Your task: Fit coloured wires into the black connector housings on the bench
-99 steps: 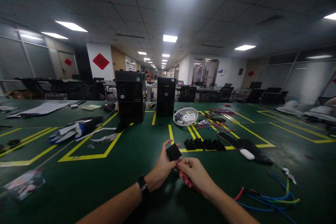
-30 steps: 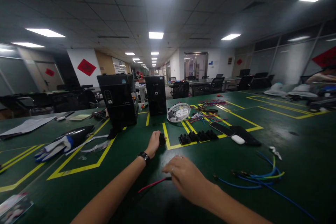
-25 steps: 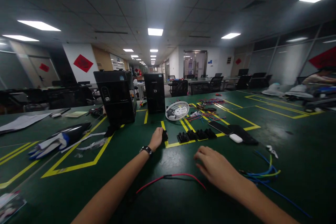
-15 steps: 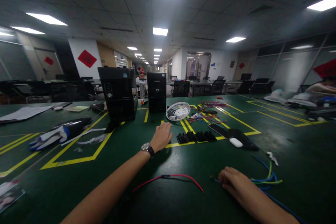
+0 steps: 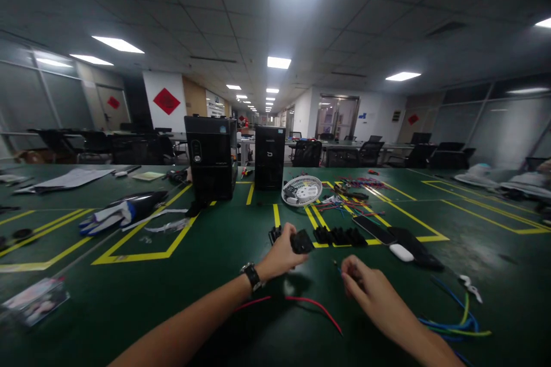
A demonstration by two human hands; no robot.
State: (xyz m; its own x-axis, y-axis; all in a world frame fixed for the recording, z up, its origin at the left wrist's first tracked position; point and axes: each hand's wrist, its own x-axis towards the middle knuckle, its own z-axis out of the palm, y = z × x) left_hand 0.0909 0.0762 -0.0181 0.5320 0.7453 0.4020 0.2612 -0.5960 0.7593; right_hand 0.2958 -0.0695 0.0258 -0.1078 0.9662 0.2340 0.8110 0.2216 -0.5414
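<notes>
Two hands work near the table's front edge: left hand grasps a black connector block; right hand pinches a thin wire end.

no text is legible; the red diamond sign on the wall is too blurred to read

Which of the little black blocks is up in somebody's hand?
The black block in the left hand. It is lifted off the table, while the row of black blocks lies on the yellow line.
</notes>
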